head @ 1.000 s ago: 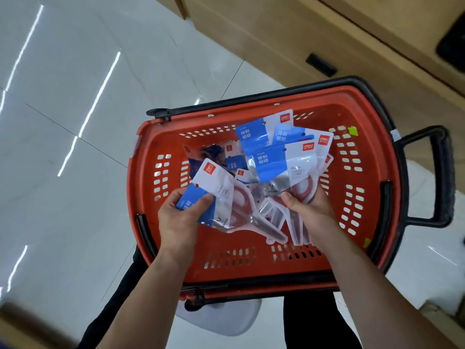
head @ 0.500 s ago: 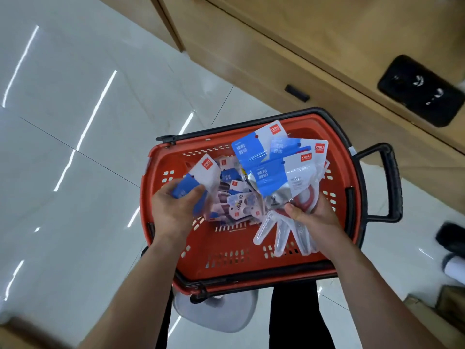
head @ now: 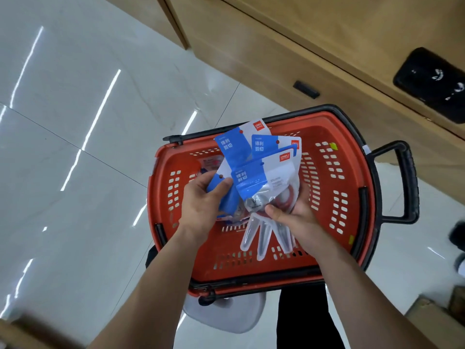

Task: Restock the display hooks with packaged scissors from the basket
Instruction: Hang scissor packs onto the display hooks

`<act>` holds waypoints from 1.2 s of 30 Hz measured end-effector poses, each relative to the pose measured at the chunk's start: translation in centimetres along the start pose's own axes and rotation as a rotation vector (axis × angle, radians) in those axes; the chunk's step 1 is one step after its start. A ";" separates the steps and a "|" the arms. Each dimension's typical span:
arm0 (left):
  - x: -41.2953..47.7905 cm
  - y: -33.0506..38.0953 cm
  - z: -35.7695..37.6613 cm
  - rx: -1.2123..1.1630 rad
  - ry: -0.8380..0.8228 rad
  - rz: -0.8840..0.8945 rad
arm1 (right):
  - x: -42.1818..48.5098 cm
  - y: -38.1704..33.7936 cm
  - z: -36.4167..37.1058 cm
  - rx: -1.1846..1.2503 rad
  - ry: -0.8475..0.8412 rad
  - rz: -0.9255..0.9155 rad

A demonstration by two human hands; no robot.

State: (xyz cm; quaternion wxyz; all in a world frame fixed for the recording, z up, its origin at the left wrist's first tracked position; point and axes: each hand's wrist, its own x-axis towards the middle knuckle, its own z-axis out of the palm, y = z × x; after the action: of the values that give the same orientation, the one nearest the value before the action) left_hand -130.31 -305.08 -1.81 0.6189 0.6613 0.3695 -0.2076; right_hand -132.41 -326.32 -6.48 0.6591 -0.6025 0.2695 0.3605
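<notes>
A red plastic basket (head: pixel 334 238) with black rim and handles stands on the floor below me. My right hand (head: pixel 292 217) grips a fanned bunch of packaged scissors (head: pixel 266 170), blue-and-white bags with red handles showing, held above the basket. My left hand (head: pixel 201 200) holds one more blue-and-white scissors packet (head: pixel 226 197) pressed against the left side of that bunch. A few more packets (head: pixel 210 163) lie in the basket's far left, mostly hidden behind the hands. No display hooks are in view.
A wooden cabinet (head: pixel 289 46) runs along the top right, with a black slot (head: pixel 305 89) and a black panel (head: pixel 432 84). Glossy white tiles (head: pixel 75 147) cover the floor to the left. A grey stool seat (head: pixel 226 313) sits under the basket. A shoe (head: pixel 456 235) shows at far right.
My left hand lifted its packet out of the basket and brought it right, up against the bunch in my right hand. The view tilted up, showing more cabinet.
</notes>
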 end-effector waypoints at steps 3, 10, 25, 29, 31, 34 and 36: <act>-0.6 0.3 0.2 -0.003 -0.031 0.019 | 0.0 -0.7 -0.1 0.026 -0.009 -0.033; -0.5 0.7 0.2 0.039 -0.008 0.018 | -0.7 -3.5 0.1 0.030 -0.140 -0.044; -0.2 0.9 -0.9 -0.013 -0.118 0.012 | -0.1 -3.8 0.8 0.116 -0.193 -0.032; -0.4 1.1 -0.8 -0.052 -0.115 -0.016 | -0.1 -4.0 0.6 0.131 -0.202 -0.008; -0.6 1.1 -0.8 -0.086 -0.112 -0.027 | -0.1 -3.9 0.5 0.134 -0.217 -0.012; -0.9 1.0 -0.7 -0.148 -0.078 -0.071 | -0.1 -3.8 0.7 0.147 -0.217 -0.028; -1.1 0.9 -0.6 -0.199 -0.057 -0.099 | -0.2 -3.7 0.9 0.157 -0.213 -0.053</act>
State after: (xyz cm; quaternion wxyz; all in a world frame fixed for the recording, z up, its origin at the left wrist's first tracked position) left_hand -130.49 -304.74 -0.29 0.6807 0.5713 0.4028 -0.2191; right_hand -129.70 -325.48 -3.99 0.7384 -0.5141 0.2096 0.3827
